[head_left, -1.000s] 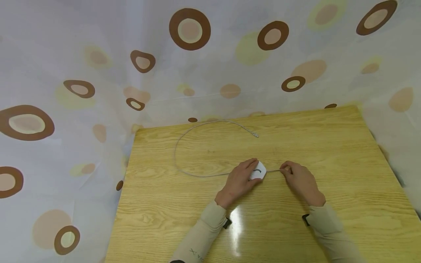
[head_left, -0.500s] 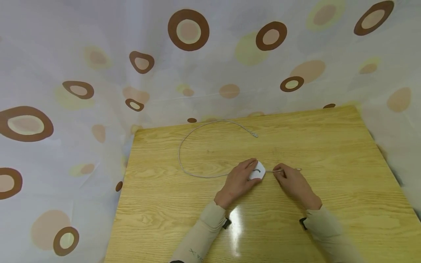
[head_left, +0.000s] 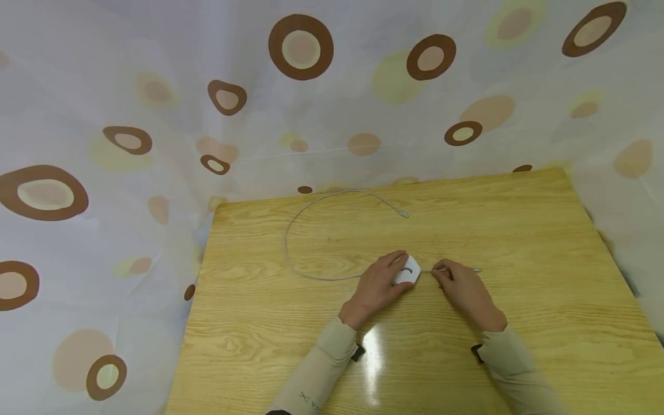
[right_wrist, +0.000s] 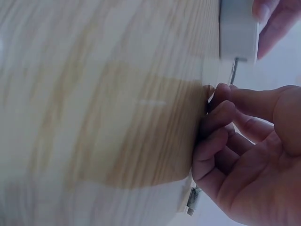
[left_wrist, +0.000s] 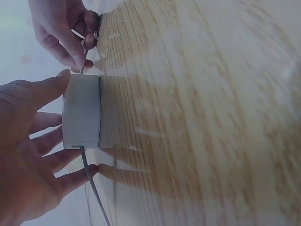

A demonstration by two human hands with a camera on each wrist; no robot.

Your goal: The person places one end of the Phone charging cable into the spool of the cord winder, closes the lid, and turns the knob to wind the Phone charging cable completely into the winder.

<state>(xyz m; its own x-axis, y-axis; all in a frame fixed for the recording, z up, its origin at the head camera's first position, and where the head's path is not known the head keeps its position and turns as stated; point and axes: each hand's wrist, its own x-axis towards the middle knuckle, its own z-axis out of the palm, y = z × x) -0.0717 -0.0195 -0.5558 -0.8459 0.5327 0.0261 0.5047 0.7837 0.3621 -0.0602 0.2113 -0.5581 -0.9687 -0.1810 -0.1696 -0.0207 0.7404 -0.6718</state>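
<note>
cable (right_wrist: pixel 234 71) in pinch of right hand (head_left: pixel 466 289), white case (left_wrist: pixel 82 110) in grip of left hand (head_left: pixel 374 289)

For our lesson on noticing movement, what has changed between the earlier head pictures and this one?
The right hand has moved left, toward the white case, and pinches the cable closer in. The end connector now shows beyond that hand, and the left side of the cable's loop has drawn rightward. The left hand gripping the white case and the far connector stayed as they were.
</note>
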